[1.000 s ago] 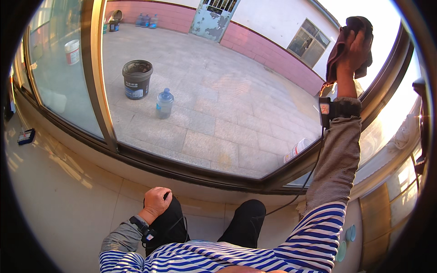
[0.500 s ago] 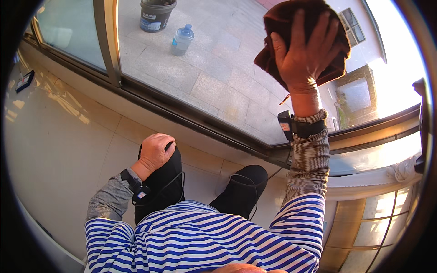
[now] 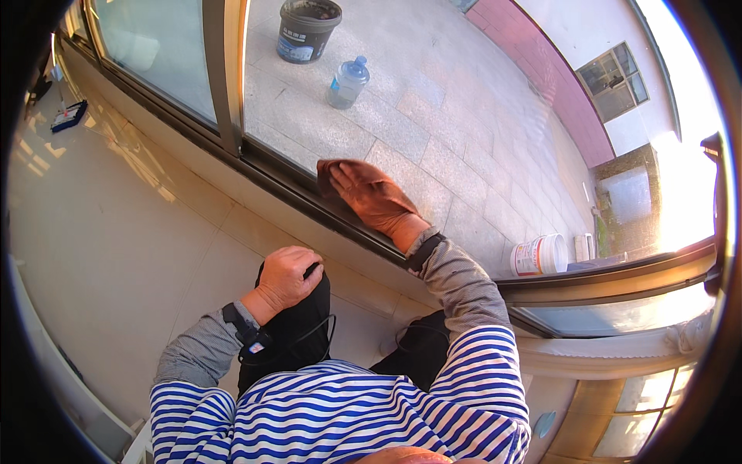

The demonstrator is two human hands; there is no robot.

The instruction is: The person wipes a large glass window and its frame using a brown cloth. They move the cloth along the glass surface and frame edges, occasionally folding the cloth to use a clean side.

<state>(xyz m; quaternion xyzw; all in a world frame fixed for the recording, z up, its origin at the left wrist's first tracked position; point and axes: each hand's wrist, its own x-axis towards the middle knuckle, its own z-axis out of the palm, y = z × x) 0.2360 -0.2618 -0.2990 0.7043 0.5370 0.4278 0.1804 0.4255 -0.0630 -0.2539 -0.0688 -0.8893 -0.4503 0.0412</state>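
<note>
My right hand (image 3: 369,199) lies over a dark brown cloth (image 3: 334,168) and presses it against the window glass, low down beside the bottom frame. The fingers stretch across the cloth and are slightly blurred; part of the cloth wraps around them. My left hand (image 3: 287,274) rests on my left knee (image 3: 318,298), its fingers curled in and their tips hidden. Nothing shows in it. Both wrists wear black straps, and a small black box (image 3: 253,344) with a cable sits at the left one.
A dark window frame (image 3: 286,189) runs diagonally in front of me. Beyond the glass stand a black bucket (image 3: 308,35), a clear blue water bottle (image 3: 348,83) and a white tub (image 3: 539,255) on paving. A flat mop (image 3: 69,116) is at far left; a pale curtain (image 3: 603,352) at right.
My right hand has swept the cloth from high on the right down and left to the lower window frame. The left hand stays on the knee. The view has shifted.
</note>
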